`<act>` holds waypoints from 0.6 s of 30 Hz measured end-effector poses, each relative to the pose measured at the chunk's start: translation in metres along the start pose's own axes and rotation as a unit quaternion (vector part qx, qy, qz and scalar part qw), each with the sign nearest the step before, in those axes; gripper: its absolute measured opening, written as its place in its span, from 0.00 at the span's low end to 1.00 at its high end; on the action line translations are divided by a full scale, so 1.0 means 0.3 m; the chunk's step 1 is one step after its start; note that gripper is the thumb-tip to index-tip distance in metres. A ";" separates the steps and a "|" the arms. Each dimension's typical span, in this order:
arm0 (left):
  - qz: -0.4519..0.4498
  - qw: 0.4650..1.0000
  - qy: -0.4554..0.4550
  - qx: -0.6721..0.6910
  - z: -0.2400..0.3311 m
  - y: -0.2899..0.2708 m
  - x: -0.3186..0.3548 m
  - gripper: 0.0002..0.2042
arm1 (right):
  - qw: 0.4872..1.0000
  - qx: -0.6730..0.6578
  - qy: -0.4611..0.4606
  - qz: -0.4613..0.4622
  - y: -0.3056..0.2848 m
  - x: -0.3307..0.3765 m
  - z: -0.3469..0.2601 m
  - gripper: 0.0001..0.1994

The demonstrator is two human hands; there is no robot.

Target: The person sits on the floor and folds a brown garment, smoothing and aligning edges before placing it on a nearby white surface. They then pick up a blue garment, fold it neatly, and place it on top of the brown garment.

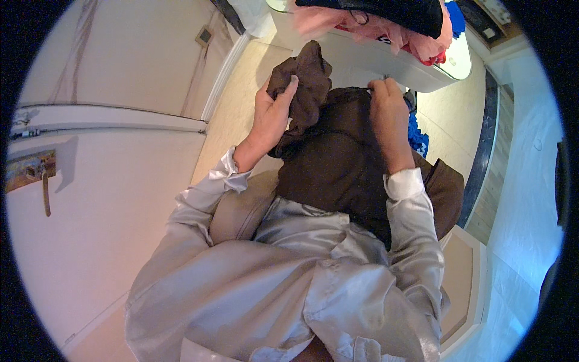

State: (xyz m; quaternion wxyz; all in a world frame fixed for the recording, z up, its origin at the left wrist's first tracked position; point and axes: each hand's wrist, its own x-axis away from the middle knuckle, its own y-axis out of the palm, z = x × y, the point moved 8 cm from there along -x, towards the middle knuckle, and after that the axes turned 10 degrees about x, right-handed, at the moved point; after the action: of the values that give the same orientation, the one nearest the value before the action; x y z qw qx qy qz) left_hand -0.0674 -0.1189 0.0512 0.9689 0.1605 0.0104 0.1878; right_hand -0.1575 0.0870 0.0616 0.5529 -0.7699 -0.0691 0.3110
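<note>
A dark brown garment (338,163) lies spread over my lap, and part of it hangs down on the right. Its exact kind cannot be made out. My left hand (272,111) is closed round a bunched-up part of brown cloth, thumb on top, raised at the garment's far left. At the far edge, my right hand (391,111) pinches the fabric with fingers bent down; the fingertips are partly hidden. Both forearms wear shiny pale grey sleeves.
Ahead stands a white table (443,78) heaped with pink tulle (386,30), black cloth (416,15) and other clothes. Blue cloth (417,136) lies beyond my right hand. A white door (96,229) with a handle (46,187) is at left, translucent sheeting (525,199) at right.
</note>
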 end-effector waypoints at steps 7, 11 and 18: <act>-0.027 0.999 0.045 -0.011 0.018 0.022 0.002 0.14 | 0.984 -0.039 -0.174 -0.016 0.009 0.174 -0.311 0.13; -0.029 0.998 0.035 -0.038 0.028 0.021 0.004 0.15 | 0.962 -0.105 -0.253 -0.017 -0.002 0.258 -0.408 0.15; -0.042 0.997 0.058 0.003 0.029 0.042 0.006 0.15 | 0.993 -0.039 -0.086 -0.067 -0.084 0.252 -0.214 0.16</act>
State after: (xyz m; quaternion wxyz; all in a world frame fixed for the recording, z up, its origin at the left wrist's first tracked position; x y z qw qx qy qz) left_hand -0.0696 -0.1097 0.0635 0.9734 0.1513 0.0734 0.1554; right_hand -0.0555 0.0788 0.0663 0.5339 -0.7549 -0.1799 0.3358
